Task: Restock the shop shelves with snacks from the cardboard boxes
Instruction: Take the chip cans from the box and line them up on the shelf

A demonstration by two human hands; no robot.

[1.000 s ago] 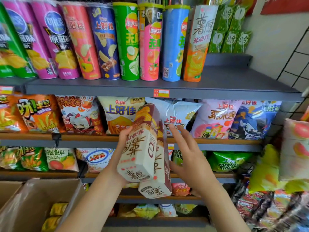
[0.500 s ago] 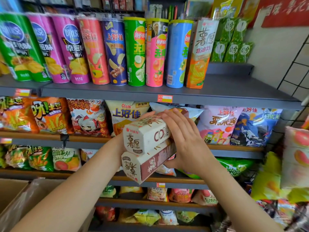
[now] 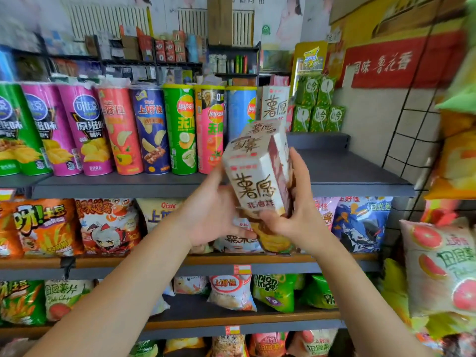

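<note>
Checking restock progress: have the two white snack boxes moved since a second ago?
Yes. The white snack boxes rose from the bag shelf's level to the grey top shelf.

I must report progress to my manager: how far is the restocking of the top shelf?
Done: chip cans and one matching white box stand on the top shelf. In hand: left hand and right hand hold two white snack boxes before it. Left: setting them on the bare stretch at the right. No cardboard box shows.
</note>
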